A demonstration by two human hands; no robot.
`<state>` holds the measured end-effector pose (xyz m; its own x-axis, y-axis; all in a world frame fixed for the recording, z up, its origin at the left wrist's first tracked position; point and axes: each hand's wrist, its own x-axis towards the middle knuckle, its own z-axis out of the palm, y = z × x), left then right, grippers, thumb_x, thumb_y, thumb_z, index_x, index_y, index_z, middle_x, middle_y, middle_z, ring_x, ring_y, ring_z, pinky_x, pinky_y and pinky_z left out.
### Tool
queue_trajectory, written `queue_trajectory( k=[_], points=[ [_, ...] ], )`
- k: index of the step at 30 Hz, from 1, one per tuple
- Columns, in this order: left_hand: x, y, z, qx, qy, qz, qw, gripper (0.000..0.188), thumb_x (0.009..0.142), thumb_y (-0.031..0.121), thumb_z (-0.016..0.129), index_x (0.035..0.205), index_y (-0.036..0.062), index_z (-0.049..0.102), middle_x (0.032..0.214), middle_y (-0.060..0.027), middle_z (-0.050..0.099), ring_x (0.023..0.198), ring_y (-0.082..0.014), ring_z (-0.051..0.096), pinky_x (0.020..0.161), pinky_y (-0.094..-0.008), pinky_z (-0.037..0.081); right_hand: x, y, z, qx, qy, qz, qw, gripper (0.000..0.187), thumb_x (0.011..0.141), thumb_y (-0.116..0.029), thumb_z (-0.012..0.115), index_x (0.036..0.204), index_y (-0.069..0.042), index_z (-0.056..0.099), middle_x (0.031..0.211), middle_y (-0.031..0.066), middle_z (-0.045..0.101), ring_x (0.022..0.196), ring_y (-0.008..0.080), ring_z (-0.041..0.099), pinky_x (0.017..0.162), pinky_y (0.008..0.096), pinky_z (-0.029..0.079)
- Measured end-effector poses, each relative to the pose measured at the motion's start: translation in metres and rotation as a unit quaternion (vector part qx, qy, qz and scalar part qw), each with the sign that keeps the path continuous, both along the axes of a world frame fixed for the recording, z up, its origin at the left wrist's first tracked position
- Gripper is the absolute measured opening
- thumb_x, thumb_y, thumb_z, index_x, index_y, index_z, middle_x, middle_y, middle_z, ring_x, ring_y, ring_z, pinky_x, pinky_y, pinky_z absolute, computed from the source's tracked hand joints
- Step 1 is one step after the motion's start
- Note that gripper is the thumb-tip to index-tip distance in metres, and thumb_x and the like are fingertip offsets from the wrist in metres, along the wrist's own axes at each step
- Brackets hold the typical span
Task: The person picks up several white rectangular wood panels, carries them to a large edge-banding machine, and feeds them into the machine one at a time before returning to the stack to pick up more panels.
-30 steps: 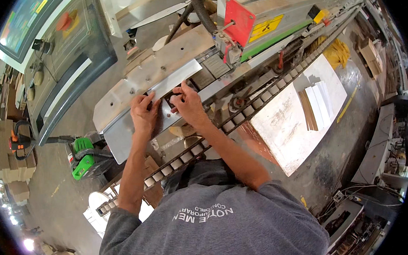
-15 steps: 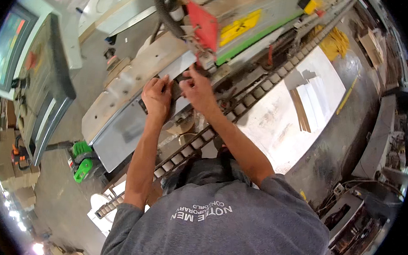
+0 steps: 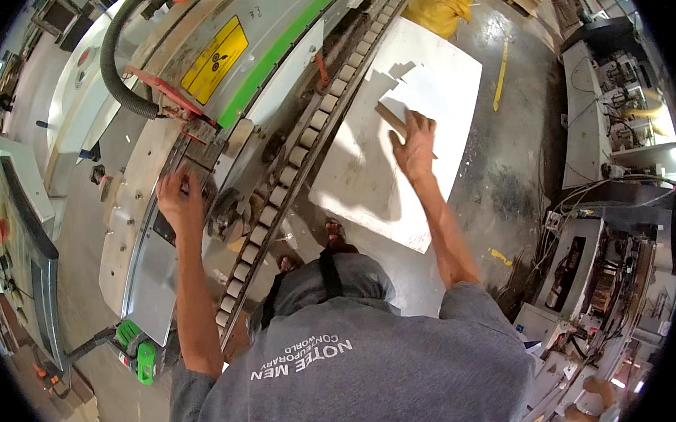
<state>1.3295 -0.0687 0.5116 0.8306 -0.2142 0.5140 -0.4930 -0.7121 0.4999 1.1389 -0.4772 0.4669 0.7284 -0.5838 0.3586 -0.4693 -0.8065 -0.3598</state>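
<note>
My left hand [image 3: 180,199] is over the infeed bed of a long grey machine, near a dark metal guide [image 3: 202,152]. Its fingers are bent and apart, and nothing shows in them. To the right, my right hand [image 3: 416,148] reaches out with spread fingers over a small stack of white strips [image 3: 415,88] with a brown edge. The thumb lies on the near side of that edge and the fingers lie over the top; firm contact cannot be made out. Under the strips lies a large white sheet [image 3: 440,190].
A roller track [image 3: 287,175] runs diagonally along the machine. A yellow warning label [image 3: 215,60] and a ribbed black hose [image 3: 112,81] are on the machine. A control panel [image 3: 21,269] stands at left, a green tool [image 3: 143,358] lower left, yellow cloth [image 3: 435,8] at the far end.
My right hand has left the machine bed and swung right to the white strips. My left hand stays by the bed. The view has turned to the right.
</note>
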Motion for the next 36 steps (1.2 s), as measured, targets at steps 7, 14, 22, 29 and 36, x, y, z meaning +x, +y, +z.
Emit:
queue_trajectory(
  k=[7,14,22,29,36],
  points=[
    [-0.052,0.027,-0.001,-0.017,-0.025,0.012,0.999,0.023,0.082,0.003,0.072,0.105,0.0045,0.074,0.081,-0.0101,0.067,0.08,-0.0245,0.061,0.076,-0.0383,0.049,-0.008,-0.047,-0.035,-0.094,0.121,0.005,0.988,0.058,0.079,-0.008,0.073,0.133,0.004,0.054,0.122,0.0223,0.057,0.108,0.0382,0.05,0.094,0.05,0.042],
    [-0.116,-0.004,0.045,-0.035,0.095,-0.115,0.988,0.052,0.072,0.014,0.084,0.121,0.0032,0.067,0.108,-0.0141,0.065,0.098,-0.0329,0.06,0.091,-0.0429,0.048,-0.016,0.073,0.047,0.437,-0.103,0.1,0.888,0.039,0.095,-0.015,0.065,0.127,0.005,0.058,0.088,0.0162,0.069,0.062,0.0223,0.068,0.061,0.0356,0.061],
    [-0.135,0.054,0.041,0.003,0.079,-0.062,0.995,0.064,0.068,0.007,0.087,0.128,0.0042,0.064,0.118,-0.019,0.062,0.11,-0.0366,0.06,0.089,-0.0417,0.053,0.048,0.302,0.058,0.761,-0.125,0.239,0.589,0.026,0.096,-0.014,0.063,0.112,0.006,0.06,0.102,0.0108,0.067,0.082,0.0166,0.066,0.075,0.0305,0.056],
    [-0.09,0.151,0.03,0.022,0.018,-0.047,0.998,0.055,0.065,-0.001,0.083,0.117,0.0038,0.067,0.116,-0.018,0.065,0.104,-0.0376,0.061,0.087,-0.0431,0.052,0.103,0.375,0.055,0.81,-0.004,0.267,0.522,0.026,0.096,-0.015,0.063,0.115,0.003,0.061,0.105,0.0078,0.066,0.089,0.0158,0.065,0.079,0.0301,0.057],
    [-0.063,0.181,0.016,0.05,-0.061,0.029,0.996,0.029,0.066,0.003,0.082,0.093,0.0052,0.074,0.103,-0.013,0.064,0.097,-0.0339,0.06,0.083,-0.0427,0.051,0.112,0.405,0.025,0.786,-0.024,0.316,0.531,0.066,0.101,-0.013,0.055,0.15,0.01,0.018,0.123,0.0207,0.059,0.094,0.0229,0.067,0.076,0.0341,0.061]
  ],
)
